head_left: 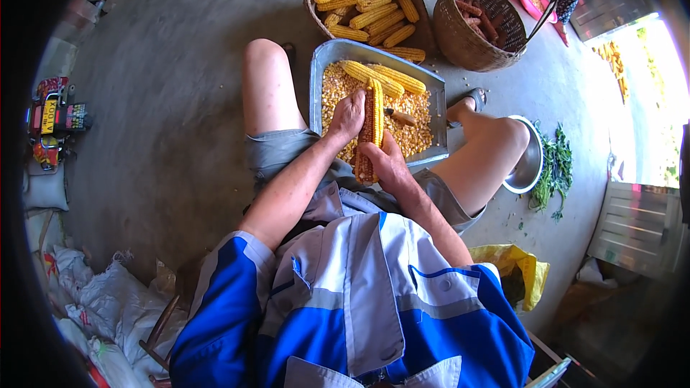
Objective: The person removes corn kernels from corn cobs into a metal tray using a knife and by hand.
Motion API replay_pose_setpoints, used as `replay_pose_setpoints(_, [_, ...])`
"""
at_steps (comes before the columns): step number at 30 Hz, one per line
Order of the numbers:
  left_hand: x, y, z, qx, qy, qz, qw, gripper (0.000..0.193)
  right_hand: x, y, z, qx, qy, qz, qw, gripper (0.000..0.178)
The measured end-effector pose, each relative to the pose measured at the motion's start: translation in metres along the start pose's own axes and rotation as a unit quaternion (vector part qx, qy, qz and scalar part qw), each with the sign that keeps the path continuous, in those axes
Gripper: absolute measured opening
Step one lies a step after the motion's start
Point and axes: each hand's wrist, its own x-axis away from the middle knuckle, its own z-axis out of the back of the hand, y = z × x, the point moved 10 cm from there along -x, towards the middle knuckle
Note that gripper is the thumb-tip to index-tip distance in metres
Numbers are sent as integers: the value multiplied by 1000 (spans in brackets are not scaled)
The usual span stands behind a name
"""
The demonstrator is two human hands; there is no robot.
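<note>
Both hands are closed around one corn cob (375, 111), which stands lengthwise over the near part of a metal tray (315, 93). The left hand (348, 116) grips its upper left side, and the right hand (390, 164) holds it lower down on the right. Yellow kernels line the cob's right side, while its left side shows reddish brown. Loose kernels (334, 104) cover the tray, where two yellow cobs (372, 78) lie at the far end and a wooden handle (401, 116) shows just right of the held cob. Beyond the tray, a basket (312, 1) holds more yellow cobs; beside it, a second basket (467, 50) contains reddish cobs (490, 26).
</note>
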Motion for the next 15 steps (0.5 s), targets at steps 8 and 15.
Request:
replay_pose_setpoints(8, [-4,0,3,11,-20,49,999,64,12,-8,-11,62,-33,-2,998,39])
replay_pose_setpoints(15, [0,1,6,56,24,22,998,56,11,10,-7,30,-37,1,999,41])
